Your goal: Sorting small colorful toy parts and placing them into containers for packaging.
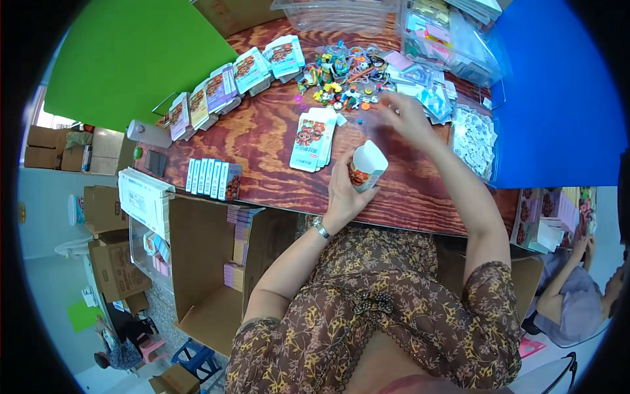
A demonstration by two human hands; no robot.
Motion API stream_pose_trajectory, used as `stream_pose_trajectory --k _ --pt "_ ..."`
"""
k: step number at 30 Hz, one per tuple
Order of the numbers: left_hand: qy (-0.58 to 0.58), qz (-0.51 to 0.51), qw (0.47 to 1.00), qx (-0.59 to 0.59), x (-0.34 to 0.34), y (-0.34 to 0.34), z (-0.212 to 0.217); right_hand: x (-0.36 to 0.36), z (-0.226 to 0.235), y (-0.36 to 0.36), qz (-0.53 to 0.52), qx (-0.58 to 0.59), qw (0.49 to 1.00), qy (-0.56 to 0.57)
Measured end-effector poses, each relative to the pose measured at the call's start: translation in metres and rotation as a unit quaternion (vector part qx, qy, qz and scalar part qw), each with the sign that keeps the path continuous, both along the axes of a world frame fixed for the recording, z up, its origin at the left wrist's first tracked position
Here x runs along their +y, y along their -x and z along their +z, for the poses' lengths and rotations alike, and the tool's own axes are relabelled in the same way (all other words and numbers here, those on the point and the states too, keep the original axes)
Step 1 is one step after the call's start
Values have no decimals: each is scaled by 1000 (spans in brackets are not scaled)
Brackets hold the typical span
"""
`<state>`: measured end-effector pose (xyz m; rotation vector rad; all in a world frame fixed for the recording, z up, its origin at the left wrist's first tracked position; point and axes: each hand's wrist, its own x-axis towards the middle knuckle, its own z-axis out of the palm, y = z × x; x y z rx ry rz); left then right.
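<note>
My left hand is wrapped round a small printed carton, its open top tilted up toward the right. Above it, my right hand is raised near the front of a heap of small colourful trinkets. Motion blurs its fingertips, so whether they hold anything is hard to make out. A short stack of flattened cartons lies on the wood-patterned table, left of the held carton. Beside my right forearm sits a shallow clear tray of small white packets.
Several stacks of flat cartons curve along the far left. A row of filled-out cartons stands at the front left. Plastic bins line the back. Green and blue panels flank the table. Another person sits at right.
</note>
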<state>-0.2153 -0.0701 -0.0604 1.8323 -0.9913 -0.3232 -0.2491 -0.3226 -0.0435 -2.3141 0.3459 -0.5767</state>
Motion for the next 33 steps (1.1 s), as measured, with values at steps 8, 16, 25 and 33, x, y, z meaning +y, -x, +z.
stream_pose_trajectory --k 8,16,25,33 --pt "101 46 991 -78 -10 -3 0 80 41 49 25 -184 974 129" --pt "144 72 980 -119 -23 3 -18 118 18 67 -25 -190 964 186" --pt "179 64 979 -74 -26 10 -36 125 5 79 11 -133 989 67" --pt "188 32 969 -156 -25 8 -19 127 33 88 -36 -97 993 -60"
